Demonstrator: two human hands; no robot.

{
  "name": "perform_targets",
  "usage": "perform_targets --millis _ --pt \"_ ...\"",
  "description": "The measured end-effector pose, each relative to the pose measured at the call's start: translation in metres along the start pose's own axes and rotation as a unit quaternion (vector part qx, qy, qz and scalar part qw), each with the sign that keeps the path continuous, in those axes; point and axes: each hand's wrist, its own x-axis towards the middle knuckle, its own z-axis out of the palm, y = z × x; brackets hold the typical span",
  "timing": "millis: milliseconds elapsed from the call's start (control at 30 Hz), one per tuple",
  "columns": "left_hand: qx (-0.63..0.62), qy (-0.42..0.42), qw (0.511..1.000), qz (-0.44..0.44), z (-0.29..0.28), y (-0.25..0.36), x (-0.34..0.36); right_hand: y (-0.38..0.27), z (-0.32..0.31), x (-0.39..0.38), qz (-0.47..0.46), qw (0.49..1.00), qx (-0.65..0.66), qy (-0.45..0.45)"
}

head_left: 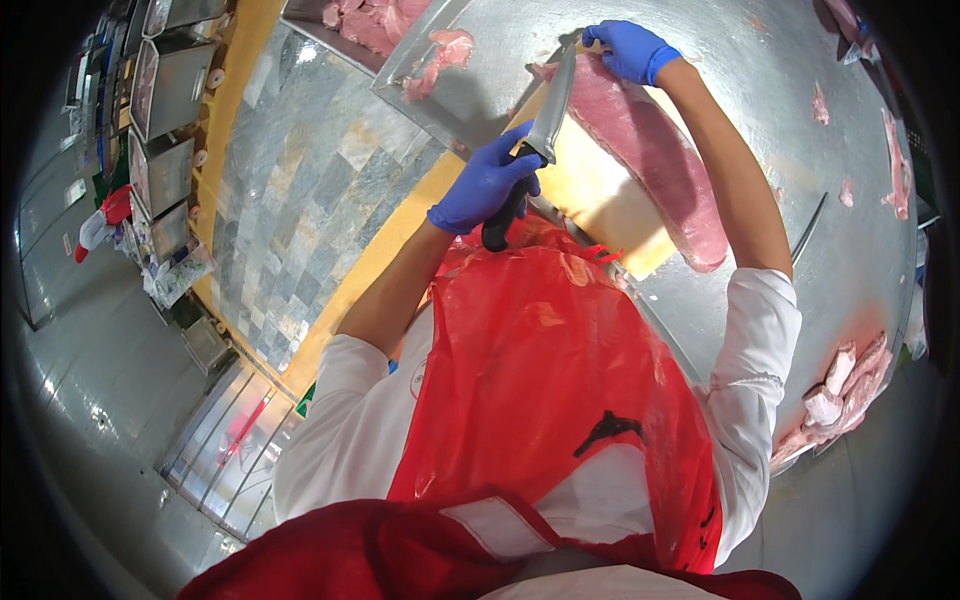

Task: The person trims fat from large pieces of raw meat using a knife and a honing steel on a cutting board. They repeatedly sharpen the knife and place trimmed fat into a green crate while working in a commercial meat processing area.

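Note:
My left hand point(485, 183), in a blue glove, is closed round the black handle of a knife point(551, 105), its blade angled up and away from me. My right hand point(628, 50), also gloved in blue, has curled fingers at the far end of a long pink piece of meat point(660, 175), close to the blade's tip; what they grip, if anything, is hidden. The meat lies lengthwise on a pale cutting board point(635, 245) on a steel table point(760, 120).
Beside my right forearm lies a slim metal rod point(808, 228). Meat scraps point(893, 160) and pieces point(840, 395) sit on the table's right. A tray of meat point(365, 25) is at upper left. Steel bins point(165, 90) line the left, beyond a tiled floor point(280, 220).

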Motion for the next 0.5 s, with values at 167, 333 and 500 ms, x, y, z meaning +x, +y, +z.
perform_targets --millis 167,333,500 --pt "0.009 -0.001 0.999 0.040 0.003 -0.001 0.012 0.006 -0.002 -0.007 0.068 0.996 -0.053 0.005" --pt "0.098 0.018 0.993 0.071 0.023 0.008 0.027 0.014 -0.003 0.001 0.117 0.993 -0.009 0.004" --pt "0.137 0.005 0.985 0.109 0.034 0.012 0.045 0.020 -0.009 -0.010 0.179 0.980 0.086 0.029"
